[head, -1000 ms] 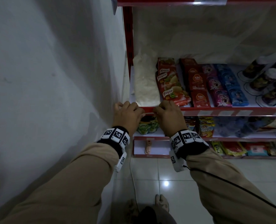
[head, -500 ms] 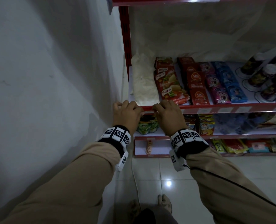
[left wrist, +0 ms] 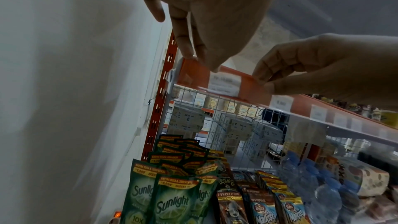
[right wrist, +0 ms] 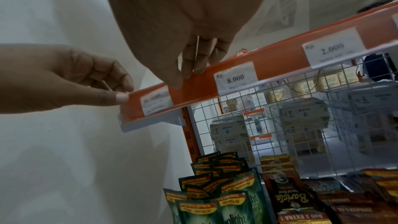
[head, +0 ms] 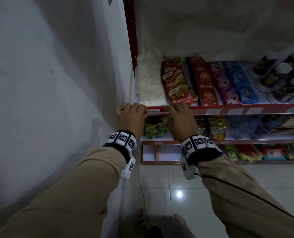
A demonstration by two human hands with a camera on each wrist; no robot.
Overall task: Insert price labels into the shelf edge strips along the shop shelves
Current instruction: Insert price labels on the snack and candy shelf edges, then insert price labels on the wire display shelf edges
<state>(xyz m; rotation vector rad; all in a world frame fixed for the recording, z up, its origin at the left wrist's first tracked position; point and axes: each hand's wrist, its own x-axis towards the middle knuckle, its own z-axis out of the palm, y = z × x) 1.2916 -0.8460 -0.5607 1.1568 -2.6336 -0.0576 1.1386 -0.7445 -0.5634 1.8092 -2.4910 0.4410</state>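
Both hands were at the far-left end of the red shelf edge strip [head: 228, 109], hard by the white wall [head: 48, 83]. The left hand [head: 130, 115] pinched the strip's very end, thumb on its front face and fingers curled over the top edge; in the right wrist view the thumb tip was pressed to the clear cover just left of the price label [right wrist: 156, 102]. The right hand [head: 178, 117] gripped the strip just right of that label, fingers hooked over the top and thumb on the face.

The label, a small white slip with blurred print, sat inside the strip between the two hands, behind the clear cover. It looked a little skewed, its lower edge close to the strip's bottom lip. To its right a second label reading 8.000 [right wrist: 235, 78] and a third reading 2.000 [right wrist: 332, 51] were already seated, and more white labels ran further right along the strip.

The step in hand appeared to be seating this leftmost label, above the green Sunlight sachets [left wrist: 170, 200] on the shelf below. The next move probably called for pressing the cover flat and nudging the slip level, with a light touch so the paper would not buckle or slide out at the open end.
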